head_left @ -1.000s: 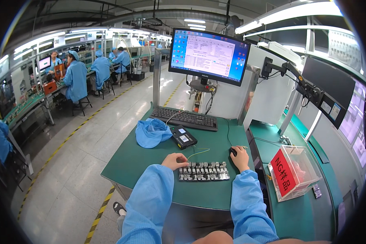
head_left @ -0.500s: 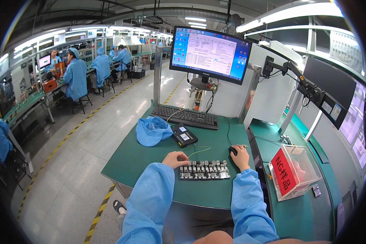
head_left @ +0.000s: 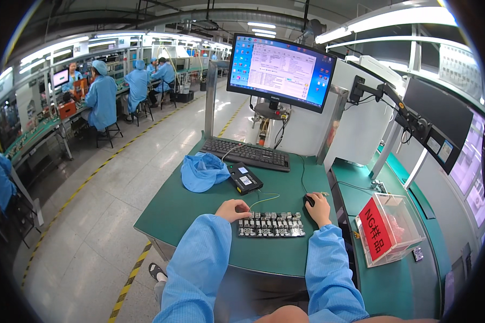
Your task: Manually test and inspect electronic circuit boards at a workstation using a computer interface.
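My left hand [head_left: 232,210] is pinched at the upper left corner of a panel of small circuit boards [head_left: 271,225]. A thin yellow-green cable [head_left: 265,199] runs from a small black box [head_left: 244,178] to these fingertips; its end is hidden there. The panel lies flat on the green table mat and carries rows of silver connectors and dark parts. To the right of it, my right hand [head_left: 319,210] rests closed over a black mouse [head_left: 308,200], whose cord runs up behind the table.
A blue cloth cap [head_left: 203,172] and a black keyboard [head_left: 246,154] lie farther back, below a lit monitor [head_left: 279,71]. At right stands a clear box [head_left: 397,229] with a red sign. Several people in blue work at benches on the left.
Both hands hold their places on the panel's corner and the mouse. The view has shifted very slightly.
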Tool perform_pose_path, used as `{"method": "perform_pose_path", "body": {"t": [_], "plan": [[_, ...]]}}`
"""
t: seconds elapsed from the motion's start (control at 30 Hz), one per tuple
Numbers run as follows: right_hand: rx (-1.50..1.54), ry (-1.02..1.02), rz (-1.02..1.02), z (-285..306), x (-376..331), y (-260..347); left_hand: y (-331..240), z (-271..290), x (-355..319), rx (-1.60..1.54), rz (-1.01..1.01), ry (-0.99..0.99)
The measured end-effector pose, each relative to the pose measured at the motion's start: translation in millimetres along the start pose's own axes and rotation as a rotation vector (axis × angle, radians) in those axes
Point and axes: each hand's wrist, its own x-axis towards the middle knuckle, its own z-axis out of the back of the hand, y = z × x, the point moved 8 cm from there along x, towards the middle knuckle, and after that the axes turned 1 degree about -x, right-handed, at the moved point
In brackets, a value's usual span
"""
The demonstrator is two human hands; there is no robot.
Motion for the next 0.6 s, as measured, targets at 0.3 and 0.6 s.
{"method": "perform_pose_path", "body": {"t": [0.3, 0.6], "plan": [[0.013, 0.049, -0.028, 1.8, 1.3, 2.9, 2.1, -0.3, 0.9, 0.003, 0.009, 0.008], [0.011, 0.051, -0.051, -3.1, 0.0, -3.5, 2.0, -0.2, 0.6, -0.010, 0.009, 0.006]]}}
